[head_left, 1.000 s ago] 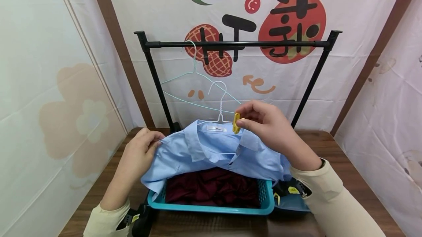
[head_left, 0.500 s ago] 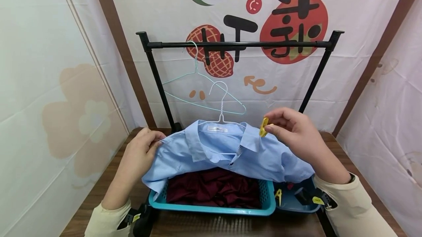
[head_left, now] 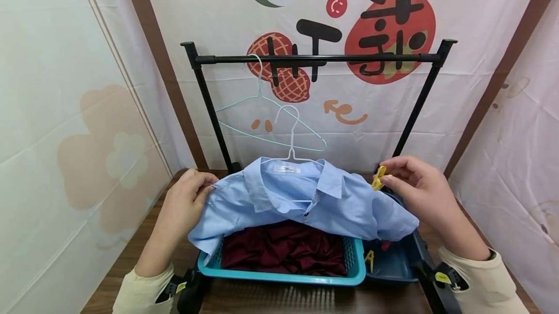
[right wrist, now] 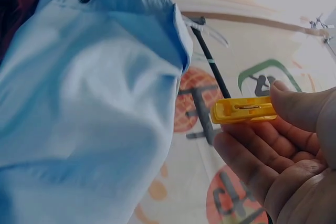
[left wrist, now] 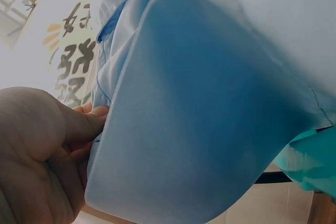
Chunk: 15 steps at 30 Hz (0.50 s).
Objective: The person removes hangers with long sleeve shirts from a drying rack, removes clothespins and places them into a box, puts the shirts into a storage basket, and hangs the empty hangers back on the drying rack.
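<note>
A light blue shirt [head_left: 271, 197] hangs on a white wire hanger [head_left: 292, 144], its lower part draped over a teal basket [head_left: 279, 279]. My left hand [head_left: 185, 202] pinches the shirt's shoulder on the left, and the left wrist view shows thumb and fingers at the edge of the blue cloth [left wrist: 173, 119]. Between thumb and fingertips, my right hand [head_left: 421, 192] holds a yellow clothespin [head_left: 379, 178] close to the shirt's right shoulder. In the right wrist view this clothespin [right wrist: 244, 109] is apart from the fabric, to the side of it.
Dark red cloth [head_left: 284, 251] fills the teal basket. A dark blue bin [head_left: 393, 265] beside it holds another yellow clothespin [head_left: 369, 259]. Behind stands a black rack [head_left: 314, 58] with a mint-green hanger [head_left: 260, 88] on its bar. The wooden table [head_left: 271, 302] lies beneath.
My right hand has moved right and downward with the yellow clothespin, from near the collar to the shirt's right shoulder. The left hand keeps its hold on the shirt.
</note>
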Each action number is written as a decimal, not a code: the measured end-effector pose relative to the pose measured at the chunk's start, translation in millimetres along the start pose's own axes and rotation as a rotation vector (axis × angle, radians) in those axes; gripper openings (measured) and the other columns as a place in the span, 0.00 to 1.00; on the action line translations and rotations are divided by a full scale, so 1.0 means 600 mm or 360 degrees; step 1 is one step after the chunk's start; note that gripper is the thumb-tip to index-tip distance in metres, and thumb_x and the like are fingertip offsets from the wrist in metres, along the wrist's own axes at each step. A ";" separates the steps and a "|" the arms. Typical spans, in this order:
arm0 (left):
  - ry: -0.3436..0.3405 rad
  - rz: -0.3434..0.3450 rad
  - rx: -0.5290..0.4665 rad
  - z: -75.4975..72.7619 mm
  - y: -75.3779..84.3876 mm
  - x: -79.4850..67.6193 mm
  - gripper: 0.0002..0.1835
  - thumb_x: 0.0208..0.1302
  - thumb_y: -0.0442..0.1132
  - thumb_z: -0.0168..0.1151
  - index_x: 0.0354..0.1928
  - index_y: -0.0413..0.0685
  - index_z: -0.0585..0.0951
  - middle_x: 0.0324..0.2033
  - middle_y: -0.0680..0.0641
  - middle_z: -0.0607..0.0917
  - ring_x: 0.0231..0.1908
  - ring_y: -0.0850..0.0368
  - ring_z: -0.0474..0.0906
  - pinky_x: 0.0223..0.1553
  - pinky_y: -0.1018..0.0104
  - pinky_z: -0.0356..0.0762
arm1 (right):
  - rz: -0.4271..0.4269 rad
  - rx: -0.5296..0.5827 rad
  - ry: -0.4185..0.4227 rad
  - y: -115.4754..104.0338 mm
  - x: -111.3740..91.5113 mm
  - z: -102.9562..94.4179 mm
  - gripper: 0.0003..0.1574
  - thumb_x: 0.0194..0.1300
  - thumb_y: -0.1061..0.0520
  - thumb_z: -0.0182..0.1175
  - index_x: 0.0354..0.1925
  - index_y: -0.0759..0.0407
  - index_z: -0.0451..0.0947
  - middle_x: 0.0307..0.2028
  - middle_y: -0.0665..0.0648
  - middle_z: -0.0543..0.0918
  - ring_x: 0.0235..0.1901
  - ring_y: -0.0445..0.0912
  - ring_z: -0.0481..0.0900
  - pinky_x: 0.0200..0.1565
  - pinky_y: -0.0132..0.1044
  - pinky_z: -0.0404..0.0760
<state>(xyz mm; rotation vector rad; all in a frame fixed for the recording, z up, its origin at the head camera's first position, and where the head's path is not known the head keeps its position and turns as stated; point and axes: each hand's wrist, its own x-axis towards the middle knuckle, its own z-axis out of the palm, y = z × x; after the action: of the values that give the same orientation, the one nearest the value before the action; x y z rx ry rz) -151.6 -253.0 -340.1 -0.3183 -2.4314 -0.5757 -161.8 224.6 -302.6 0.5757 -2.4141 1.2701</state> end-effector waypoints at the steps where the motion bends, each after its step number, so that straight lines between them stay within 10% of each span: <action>1: 0.0006 -0.0001 0.0003 0.000 0.000 0.000 0.09 0.65 0.27 0.67 0.42 0.49 0.86 0.32 0.52 0.77 0.31 0.56 0.73 0.35 0.58 0.71 | 0.0015 -0.0017 0.0008 0.005 -0.004 -0.002 0.13 0.71 0.58 0.66 0.52 0.57 0.81 0.41 0.56 0.87 0.34 0.41 0.86 0.38 0.27 0.84; 15: 0.0069 0.0003 -0.0001 -0.007 0.000 0.001 0.09 0.66 0.26 0.66 0.42 0.48 0.85 0.34 0.50 0.79 0.32 0.56 0.73 0.34 0.58 0.70 | 0.0107 0.0057 0.0014 0.073 -0.052 -0.025 0.17 0.71 0.61 0.65 0.56 0.63 0.78 0.41 0.47 0.85 0.37 0.41 0.87 0.38 0.29 0.85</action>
<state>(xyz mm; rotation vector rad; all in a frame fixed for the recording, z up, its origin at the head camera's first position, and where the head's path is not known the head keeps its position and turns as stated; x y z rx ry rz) -150.0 -255.0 -336.9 -0.3050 -2.3892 -0.5768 -155.3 265.6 -339.6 0.5011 -2.4268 1.3429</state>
